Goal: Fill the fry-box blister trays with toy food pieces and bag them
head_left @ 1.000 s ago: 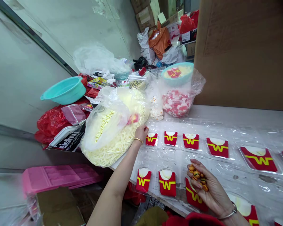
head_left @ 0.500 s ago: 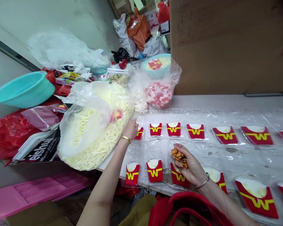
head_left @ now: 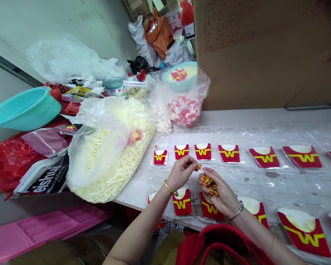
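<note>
From my remote seat I see my left hand (head_left: 182,171) pinching one small orange piece (head_left: 199,167), just beside my right hand (head_left: 223,195), which is cupped around several burger-shaped pieces (head_left: 208,182). Around both, red packets (head_left: 228,154) marked with a yellow W lie in two rows on the counter (head_left: 223,119). A lone orange bit (head_left: 156,146) sits beyond the far row's leftmost packet. To the left spreads a bag of pale sticks (head_left: 118,178); farther off stands a bag of pink-and-white pieces (head_left: 184,112).

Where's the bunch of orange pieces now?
In the head view, just right of centre, the orange bunch lies in the right hand, beside the left hand.
</note>
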Demonstrator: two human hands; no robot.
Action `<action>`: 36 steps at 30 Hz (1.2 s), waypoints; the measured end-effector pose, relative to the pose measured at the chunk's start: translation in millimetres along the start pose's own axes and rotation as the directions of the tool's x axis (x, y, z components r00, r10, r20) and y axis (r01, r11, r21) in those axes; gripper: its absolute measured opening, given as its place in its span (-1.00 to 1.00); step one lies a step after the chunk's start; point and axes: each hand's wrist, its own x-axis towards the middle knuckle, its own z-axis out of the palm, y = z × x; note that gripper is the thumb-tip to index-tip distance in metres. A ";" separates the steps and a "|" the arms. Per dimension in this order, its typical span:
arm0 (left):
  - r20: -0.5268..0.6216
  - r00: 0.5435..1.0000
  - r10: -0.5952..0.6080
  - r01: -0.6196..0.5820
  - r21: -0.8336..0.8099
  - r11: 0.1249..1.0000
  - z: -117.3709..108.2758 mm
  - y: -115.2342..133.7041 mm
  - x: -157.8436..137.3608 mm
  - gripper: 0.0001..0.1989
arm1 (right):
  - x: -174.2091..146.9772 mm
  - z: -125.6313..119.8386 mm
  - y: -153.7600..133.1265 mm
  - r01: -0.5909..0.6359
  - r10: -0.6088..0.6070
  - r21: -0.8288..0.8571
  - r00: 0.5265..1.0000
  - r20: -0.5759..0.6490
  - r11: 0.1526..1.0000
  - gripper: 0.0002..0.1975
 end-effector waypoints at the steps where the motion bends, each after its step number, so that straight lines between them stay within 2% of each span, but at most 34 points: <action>1: -0.046 0.999 0.008 -0.009 -0.023 1.000 -7.0 -2.6 7.5 -0.80 | -0.2 0.5 -1.3 0.004 -0.004 -0.002 1.000 -0.004 1.000 -0.70; 3: -0.160 0.986 0.051 -0.047 0.029 0.998 -26.5 -11.2 26.7 -0.83 | -0.6 1.3 -3.8 0.002 -0.002 -0.004 1.000 -0.011 1.000 -0.68; 5: -0.285 0.947 0.148 -0.093 0.198 0.976 -50.4 -24.4 48.7 -0.88 | -1.0 1.4 -5.5 0.001 -0.001 -0.007 1.000 -0.012 1.000 -0.68; 6: -0.324 0.923 0.208 -0.107 0.305 0.946 -62.4 -31.9 59.4 -0.90 | -1.1 1.1 -6.0 0.001 -0.001 -0.012 1.000 -0.012 1.000 -0.67; 8: -0.331 0.888 0.318 -0.111 0.517 0.849 -82.4 -46.0 78.1 -0.92 | -0.9 -0.3 -6.8 0.008 -0.008 -0.029 1.000 -0.010 1.000 -0.66; 11: -0.201 0.900 0.388 -0.095 0.777 0.623 -98.0 -60.5 95.8 -0.86 | -0.3 -3.0 -7.4 0.022 -0.022 -0.053 1.000 -0.014 0.998 -0.65; 14: -0.068 0.930 0.362 -0.113 0.883 0.455 -99.9 -65.7 102.4 -0.83 | 1.2 -4.8 -8.1 0.036 -0.037 -0.056 0.999 -0.017 0.998 -0.65; 18: 0.044 0.950 0.310 -0.161 0.917 0.364 -96.9 -66.2 101.7 -0.80 | 3.4 -5.6 -8.8 0.047 -0.050 -0.060 0.998 -0.046 0.997 -0.63; 22: 0.101 0.961 0.259 -0.179 0.937 0.301 -94.4 -66.0 96.0 -0.74 | 3.3 -5.8 -8.4 0.036 -0.041 -0.066 0.996 -0.075 0.997 -0.60; 26: 0.144 0.965 0.217 -0.201 0.941 0.271 -97.2 -63.8 90.4 -0.63 | 2.3 -4.0 -7.3 0.026 -0.032 -0.065 0.995 -0.093 0.998 -0.58; 29: 0.101 0.979 0.179 -0.152 0.943 0.298 -100.6 -57.1 86.3 -0.61 | 2.8 -1.8 -7.0 0.027 -0.033 -0.061 0.995 -0.098 0.998 -0.57; 32: 0.030 0.978 0.208 -0.119 0.897 0.427 -90.1 -41.8 74.5 -0.65 | 3.0 -2.0 -8.1 0.040 -0.044 -0.045 0.995 -0.091 0.998 -0.58; 34: 0.066 0.960 0.273 -0.213 0.803 0.556 -70.1 -26.7 58.8 -0.66 | 3.1 -4.3 -9.4 0.052 -0.055 -0.027 0.994 -0.099 0.998 -0.59; 36: 0.181 0.934 0.308 -0.348 0.654 0.672 -42.8 -10.4 39.0 -0.66 | 3.7 -7.1 -10.6 0.068 -0.069 -0.016 0.992 -0.107 0.998 -0.60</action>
